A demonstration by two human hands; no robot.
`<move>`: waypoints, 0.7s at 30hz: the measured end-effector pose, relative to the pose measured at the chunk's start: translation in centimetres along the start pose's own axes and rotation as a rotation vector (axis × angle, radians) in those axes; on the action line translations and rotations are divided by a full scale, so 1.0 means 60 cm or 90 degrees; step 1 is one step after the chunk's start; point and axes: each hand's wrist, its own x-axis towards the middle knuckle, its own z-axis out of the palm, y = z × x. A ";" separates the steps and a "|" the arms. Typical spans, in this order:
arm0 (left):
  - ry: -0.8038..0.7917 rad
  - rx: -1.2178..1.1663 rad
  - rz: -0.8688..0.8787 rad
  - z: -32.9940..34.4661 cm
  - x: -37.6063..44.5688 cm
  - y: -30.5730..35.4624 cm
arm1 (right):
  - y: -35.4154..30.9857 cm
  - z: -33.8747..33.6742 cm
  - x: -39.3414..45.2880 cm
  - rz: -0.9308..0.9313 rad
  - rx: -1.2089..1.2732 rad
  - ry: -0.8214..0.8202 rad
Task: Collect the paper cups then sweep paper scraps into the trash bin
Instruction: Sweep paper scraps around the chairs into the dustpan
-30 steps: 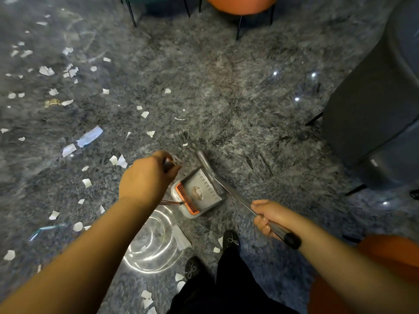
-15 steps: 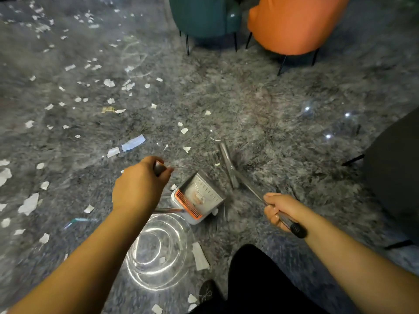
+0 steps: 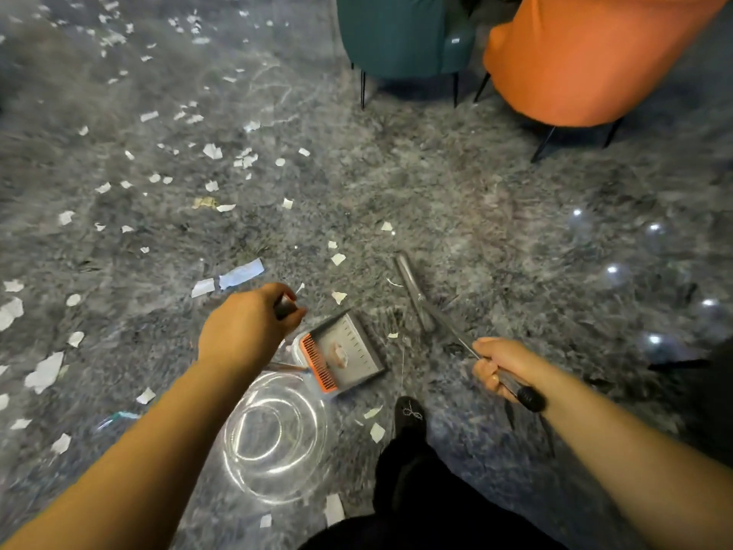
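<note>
The left hand (image 3: pixel 244 331) curls round the dark handle of the dustpan (image 3: pixel 342 353), which sits on the grey carpet (image 3: pixel 496 216) with a scrap inside. The right hand (image 3: pixel 505 365) grips the broom (image 3: pixel 416 297) handle; the broom's head lies on the carpet just beyond the pan. Paper scraps (image 3: pixel 212 150) litter the carpet to the left. A clear bin (image 3: pixel 273 438) stands beside the pan.

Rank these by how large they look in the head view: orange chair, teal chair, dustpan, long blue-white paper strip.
1. orange chair
2. teal chair; both chairs are cropped, so their order is unsure
3. dustpan
4. long blue-white paper strip
</note>
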 end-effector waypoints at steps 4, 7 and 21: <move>-0.033 0.020 -0.014 0.031 0.103 0.040 | -0.107 -0.018 0.078 0.024 -0.083 0.010; -0.058 0.028 -0.030 0.048 0.159 0.064 | -0.178 -0.023 0.125 0.030 -0.140 0.014; -0.062 0.047 -0.053 0.075 0.251 0.108 | -0.251 0.012 0.241 0.058 -0.350 0.035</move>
